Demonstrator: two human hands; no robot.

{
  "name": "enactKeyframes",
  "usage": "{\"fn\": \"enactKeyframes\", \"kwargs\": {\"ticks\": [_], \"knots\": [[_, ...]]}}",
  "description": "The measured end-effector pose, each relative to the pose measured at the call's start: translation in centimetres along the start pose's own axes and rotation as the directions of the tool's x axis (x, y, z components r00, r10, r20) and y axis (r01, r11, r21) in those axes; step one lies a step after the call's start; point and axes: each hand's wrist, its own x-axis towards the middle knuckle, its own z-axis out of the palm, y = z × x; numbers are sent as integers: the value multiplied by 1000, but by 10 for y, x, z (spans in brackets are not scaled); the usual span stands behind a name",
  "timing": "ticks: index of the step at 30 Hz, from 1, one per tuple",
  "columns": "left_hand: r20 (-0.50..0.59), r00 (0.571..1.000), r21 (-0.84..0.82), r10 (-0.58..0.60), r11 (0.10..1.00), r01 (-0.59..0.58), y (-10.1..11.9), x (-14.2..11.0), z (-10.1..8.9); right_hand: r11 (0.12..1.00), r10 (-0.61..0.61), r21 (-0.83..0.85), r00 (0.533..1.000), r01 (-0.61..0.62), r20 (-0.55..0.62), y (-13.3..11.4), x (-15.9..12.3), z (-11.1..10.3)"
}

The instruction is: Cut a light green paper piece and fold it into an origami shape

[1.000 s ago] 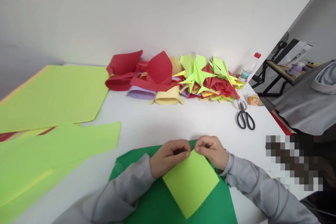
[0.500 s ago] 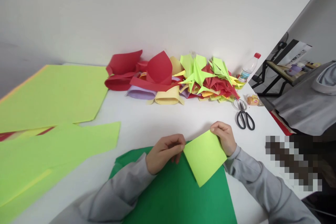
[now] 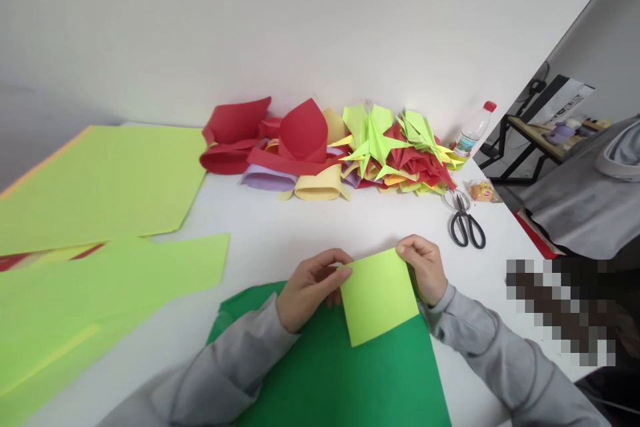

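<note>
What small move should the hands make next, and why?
Probably draw the light-green square paper nearer, fully over the dark-green flat sheet: the left hand and right hand pinch its upper corners, and its top edge appears past the sheet's far edge, against the white table.

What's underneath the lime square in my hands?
The dark green sheet shows past the lime square's lower edge, and white table beyond its upper edge. Whatever the square itself covers can't be seen.

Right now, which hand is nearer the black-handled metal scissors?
Right. The right hand is left of the scissors, lower in view; the left hand is farther left, across the square lime paper.
</note>
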Motion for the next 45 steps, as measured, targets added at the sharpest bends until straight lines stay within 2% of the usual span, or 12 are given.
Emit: {"fn": "enactKeyframes", "kwargs": {"ticks": [3, 6, 11, 15, 18, 29, 37, 45], "knots": [[3, 999, 19, -39, 999, 39, 4, -1, 3, 1000, -21, 3, 1000, 21, 9, 0, -3, 3], [-42, 998, -23, -56, 998, 55, 7, -2, 5, 1000, -15, 4, 1000, 15, 1, 1, -4, 4], [-167, 986, -66, -18, 998, 7, 4, -1, 4, 1000, -3, 23, 1000, 4, -12, 5, -4, 3], [-305, 952, -118, 3, 992, -41, -2, 2, 4, 1000, -19, 23, 1000, 20, -17, 5, -4, 5], [-357, 934, -169, 1, 983, -66, -2, 5, 5, 1000, -17, 26, 1000, 17, -15, 3, -5, 8], [-330, 944, -248, -28, 967, -58, 4, 4, 7, 999, 1, 33, 1000, -1, 2, 3, -7, 11], [-331, 943, -165, -39, 986, -18, -4, 4, 3, 989, -109, -106, 994, 107, -20, -3, -7, 6], [-389, 921, -135, -31, 991, -24, -5, 4, 3, 979, -154, -130, 988, 156, 31, -3, -11, 8]]}}
